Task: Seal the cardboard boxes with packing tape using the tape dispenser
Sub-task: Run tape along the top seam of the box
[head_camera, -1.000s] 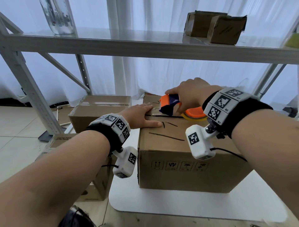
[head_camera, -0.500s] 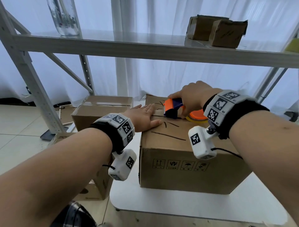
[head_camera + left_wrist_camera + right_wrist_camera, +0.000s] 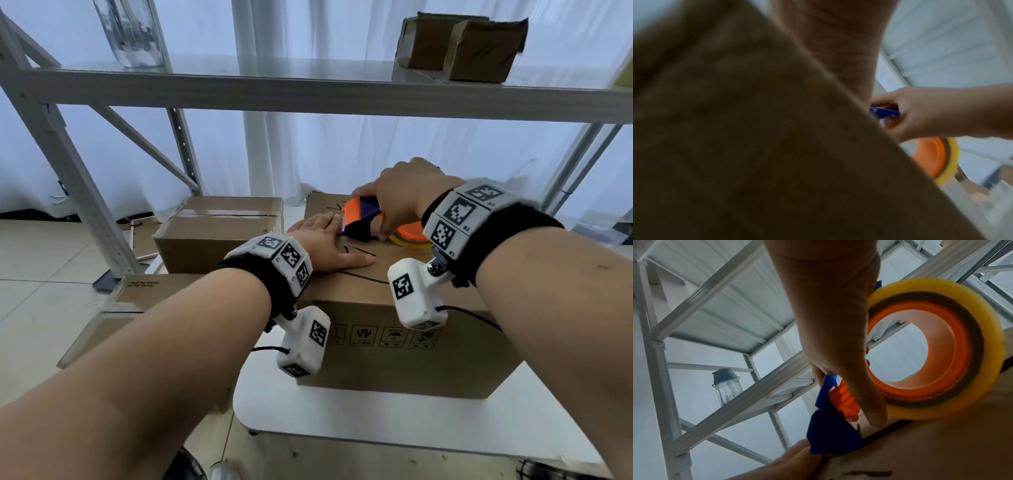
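Tape dispenser half-hidden under right hand

Shelf beam overhangs box; second box crowds left

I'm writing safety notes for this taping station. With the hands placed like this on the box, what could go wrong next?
1. The left hand lies flat on the box with its fingers right against the serrated front of the tape dispenser; a pull that way could nick them.
2. The right hand grips the dispenser near its front, so it might tilt and the tape roll could lay tape crooked.
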The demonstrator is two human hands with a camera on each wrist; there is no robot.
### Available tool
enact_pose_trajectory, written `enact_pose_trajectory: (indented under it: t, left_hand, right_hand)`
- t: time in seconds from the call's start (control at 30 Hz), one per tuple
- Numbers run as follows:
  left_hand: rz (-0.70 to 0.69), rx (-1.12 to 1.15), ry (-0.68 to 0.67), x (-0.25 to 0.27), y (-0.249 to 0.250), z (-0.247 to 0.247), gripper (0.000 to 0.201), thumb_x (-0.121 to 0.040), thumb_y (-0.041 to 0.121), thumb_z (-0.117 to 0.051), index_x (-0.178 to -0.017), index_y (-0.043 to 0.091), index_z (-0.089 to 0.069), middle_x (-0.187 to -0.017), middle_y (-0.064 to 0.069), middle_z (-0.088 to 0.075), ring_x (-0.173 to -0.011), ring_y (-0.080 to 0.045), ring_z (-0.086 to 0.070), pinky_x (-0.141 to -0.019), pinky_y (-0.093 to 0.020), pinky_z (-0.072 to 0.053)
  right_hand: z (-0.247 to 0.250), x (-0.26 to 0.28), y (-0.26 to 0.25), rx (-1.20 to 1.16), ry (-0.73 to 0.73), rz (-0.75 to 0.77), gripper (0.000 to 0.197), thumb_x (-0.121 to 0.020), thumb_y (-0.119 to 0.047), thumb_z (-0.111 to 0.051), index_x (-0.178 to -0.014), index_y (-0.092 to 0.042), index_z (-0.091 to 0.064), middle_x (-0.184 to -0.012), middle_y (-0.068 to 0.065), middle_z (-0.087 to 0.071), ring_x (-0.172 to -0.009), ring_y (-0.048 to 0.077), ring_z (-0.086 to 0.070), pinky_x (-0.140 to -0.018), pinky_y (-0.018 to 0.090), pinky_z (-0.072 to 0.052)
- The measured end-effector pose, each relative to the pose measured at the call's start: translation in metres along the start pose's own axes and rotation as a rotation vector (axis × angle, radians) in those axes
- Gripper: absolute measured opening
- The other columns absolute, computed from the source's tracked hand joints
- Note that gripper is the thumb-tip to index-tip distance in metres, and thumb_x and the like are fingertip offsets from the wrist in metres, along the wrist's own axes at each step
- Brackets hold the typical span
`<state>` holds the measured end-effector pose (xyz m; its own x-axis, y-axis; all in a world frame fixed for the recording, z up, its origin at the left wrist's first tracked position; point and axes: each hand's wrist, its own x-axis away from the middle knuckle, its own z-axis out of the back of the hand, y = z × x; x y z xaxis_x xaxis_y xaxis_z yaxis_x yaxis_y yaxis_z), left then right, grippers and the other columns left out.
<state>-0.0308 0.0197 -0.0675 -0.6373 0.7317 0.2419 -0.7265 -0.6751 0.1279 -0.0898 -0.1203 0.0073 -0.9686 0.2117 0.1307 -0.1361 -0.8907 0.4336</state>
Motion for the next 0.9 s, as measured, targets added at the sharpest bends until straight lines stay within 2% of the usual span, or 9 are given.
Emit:
enact_pose_trajectory:
  t: [0.1,0.2,0.33,0.5,0.6,0.67,0.77,0.9]
  left_hand:
    - [0.022,0.041,0.002,-0.003,-0.007,-0.001,0.107,-0.072,0.086,-0.035,-0.153,0.027,0.003,-0.160,0.009,0.006,-0.146,-0.013,0.009,-0.117,-0.050,0.007]
    - [0.038,0.008,-0.030,-0.001,-0.014,0.001,0.102,-0.073,0.086,-0.032,-0.152,0.032,0.005,-0.159,0.013,0.012,-0.145,-0.014,0.016,-0.112,-0.056,0.016]
    - [0.050,-0.063,-0.037,0.002,-0.027,0.005,0.096,-0.075,0.085,-0.026,-0.150,0.035,0.006,-0.158,0.015,0.013,-0.145,-0.016,0.017,-0.110,-0.060,0.016]
    - [0.101,-0.024,-0.050,0.012,-0.048,0.002,0.092,-0.078,0.082,-0.022,-0.150,0.034,0.008,-0.157,0.015,0.015,-0.145,-0.016,0.017,-0.111,-0.060,0.015]
    - [0.131,0.014,-0.044,0.019,-0.050,-0.002,0.087,-0.081,0.080,-0.021,-0.150,0.036,0.010,-0.157,0.015,0.016,-0.145,-0.014,0.017,-0.111,-0.058,0.016]
    - [0.133,-0.002,-0.046,0.020,-0.044,-0.003,0.086,-0.082,0.080,-0.019,-0.149,0.036,0.010,-0.157,0.014,0.016,-0.145,-0.015,0.016,-0.111,-0.058,0.017]
    - [0.111,-0.037,-0.049,0.015,-0.028,-0.001,0.087,-0.082,0.081,-0.018,-0.150,0.034,0.009,-0.158,0.013,0.016,-0.146,-0.015,0.014,-0.111,-0.058,0.016]
    - [0.117,-0.062,-0.063,0.009,-0.021,0.001,0.087,-0.082,0.081,-0.017,-0.150,0.033,0.009,-0.158,0.012,0.015,-0.146,-0.014,0.011,-0.110,-0.058,0.017]
  right_hand:
    - [0.000,0.003,-0.001,0.006,0.034,0.004,0.077,-0.075,-0.054,-0.070,-0.142,-0.041,-0.033,-0.123,0.000,-0.056,-0.116,0.025,-0.050,-0.087,0.037,-0.031]
    - [0.002,0.004,-0.003,0.000,0.066,-0.007,0.074,-0.076,-0.051,-0.069,-0.141,-0.040,-0.035,-0.122,0.001,-0.056,-0.115,0.025,-0.050,-0.087,0.037,-0.031]
    - [0.011,0.003,-0.011,0.018,0.081,-0.013,0.071,-0.077,-0.049,-0.069,-0.140,-0.038,-0.037,-0.123,0.000,-0.056,-0.115,0.025,-0.050,-0.086,0.037,-0.030]
    - [0.029,-0.003,-0.029,0.083,0.129,0.036,0.065,-0.079,-0.047,-0.067,-0.138,-0.038,-0.040,-0.123,0.001,-0.056,-0.115,0.026,-0.050,-0.082,0.036,-0.028]
    - [0.033,-0.005,-0.031,0.091,0.131,0.059,0.072,-0.080,-0.048,-0.068,-0.142,-0.040,-0.034,-0.127,0.000,-0.054,-0.117,0.026,-0.049,-0.085,0.037,-0.031]
    - [0.029,-0.003,-0.026,0.091,0.119,0.067,0.076,-0.080,-0.050,-0.068,-0.144,-0.040,-0.030,-0.127,0.001,-0.054,-0.117,0.026,-0.049,-0.089,0.037,-0.033]
    - [0.013,0.004,-0.009,0.071,0.084,0.052,0.079,-0.078,-0.054,-0.069,-0.144,-0.043,-0.027,-0.126,0.002,-0.054,-0.117,0.025,-0.049,-0.085,0.035,-0.031]
    - [0.000,0.011,0.012,0.035,0.077,0.038,0.087,-0.075,-0.062,-0.068,-0.146,-0.043,-0.023,-0.125,0.004,-0.053,-0.116,0.026,-0.049,-0.089,0.036,-0.034]
